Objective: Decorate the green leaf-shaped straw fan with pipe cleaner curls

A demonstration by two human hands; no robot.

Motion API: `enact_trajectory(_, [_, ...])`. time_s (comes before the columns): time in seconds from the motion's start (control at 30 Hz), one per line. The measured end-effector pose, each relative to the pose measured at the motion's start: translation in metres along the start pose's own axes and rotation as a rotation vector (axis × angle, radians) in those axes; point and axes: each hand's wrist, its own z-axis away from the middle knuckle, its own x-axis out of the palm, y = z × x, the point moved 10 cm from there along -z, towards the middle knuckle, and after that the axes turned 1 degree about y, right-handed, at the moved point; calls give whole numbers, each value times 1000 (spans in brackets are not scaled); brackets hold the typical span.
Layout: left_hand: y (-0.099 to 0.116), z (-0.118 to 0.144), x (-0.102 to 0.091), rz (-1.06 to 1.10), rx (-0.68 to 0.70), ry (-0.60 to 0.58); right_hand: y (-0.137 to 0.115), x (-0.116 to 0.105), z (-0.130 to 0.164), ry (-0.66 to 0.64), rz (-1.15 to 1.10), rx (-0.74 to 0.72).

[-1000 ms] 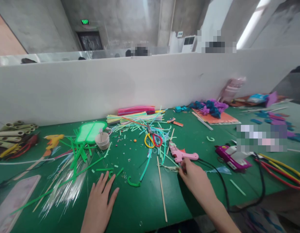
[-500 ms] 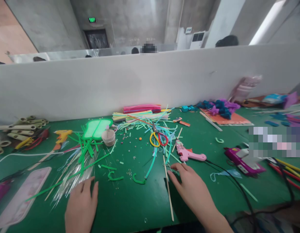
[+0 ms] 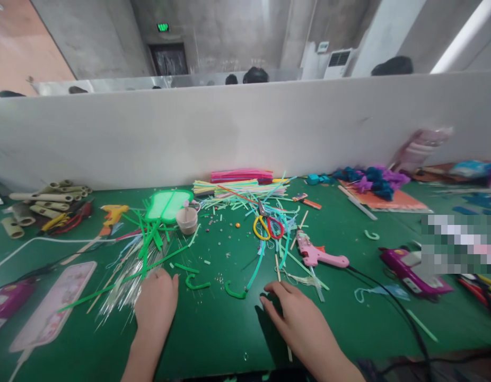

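Observation:
My left hand [image 3: 157, 301] reaches down at the right side of a bundle of thin clear strips [image 3: 120, 297]; its fingertips are bent out of sight, so a grip cannot be made out. Over a thin wooden stick [image 3: 290, 354] hovers my right hand [image 3: 296, 313], fingers loosely apart and holding nothing. Between the hands lie curved green fuzzy stems [image 3: 235, 292]. Beyond my right hand rests a pink glue gun [image 3: 323, 258] with a clear glue stick in front. Scissors with yellow and red handles [image 3: 275, 228] lie on the stems farther back.
The green table [image 3: 213, 334] backs onto a white partition [image 3: 169, 132]. At left are bamboo tubes [image 3: 50, 197], a yellow glue gun [image 3: 113, 215] and a pink tray [image 3: 58, 302]. A clear cup [image 3: 187, 220] stands mid-table. A purple device [image 3: 414, 273] and a black cable are at right.
My left hand has moved forward and right to the clear strips, its fingers now bent down. My right hand has drawn slightly nearer and lies over the wooden stick. The view has turned a little left.

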Motion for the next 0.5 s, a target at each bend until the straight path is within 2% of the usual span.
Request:
enact_trajectory(0.13, [-10,-1,5,-8,-50,-50,0,0,0,-4,-6,-13])
enact_trajectory(0.33, [-13,-3,15,94,-33,-194,-5,5,1,-49,-17,-23])
enact_trajectory(0.43, [-16,6,15,164,20,-242,-6,6,3,-63,-65,-33])
enact_trajectory(0.5, [-26,20,13,228,65,-265,-7,7,4,-76,-121,-45])
